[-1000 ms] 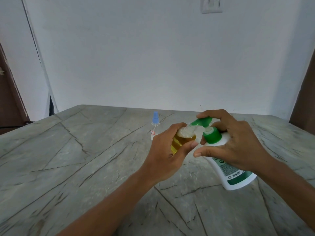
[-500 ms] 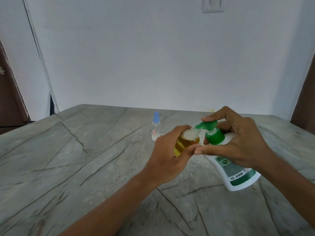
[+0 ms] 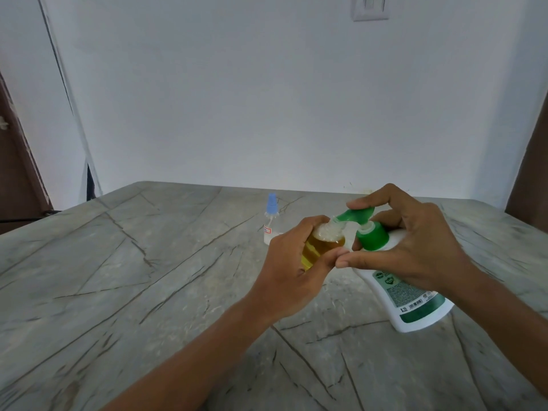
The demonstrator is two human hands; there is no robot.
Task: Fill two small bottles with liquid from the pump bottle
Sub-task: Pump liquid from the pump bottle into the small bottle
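My left hand [image 3: 289, 269] grips a small clear bottle [image 3: 318, 247] that holds yellow liquid, with white foam at its open mouth. My right hand [image 3: 406, 244] is wrapped around the neck of a white pump bottle [image 3: 412, 301] with a green pump head [image 3: 360, 216]; my forefinger rests on top of the pump. The bottle leans left, its base on the table, and the green spout touches the small bottle's mouth. A second small clear bottle [image 3: 270, 223] with a blue spray cap stands upright on the table behind my left hand.
The grey marble-patterned table [image 3: 133, 277] stretches wide to the left and front. A white wall rises behind it, with a light switch [image 3: 370, 7] at the top. Dark wooden door frames stand at the far left and far right edges.
Both hands and the two bottles drifted slightly right and down. The pump head has risen a little under my forefinger. The spray bottle stays put.
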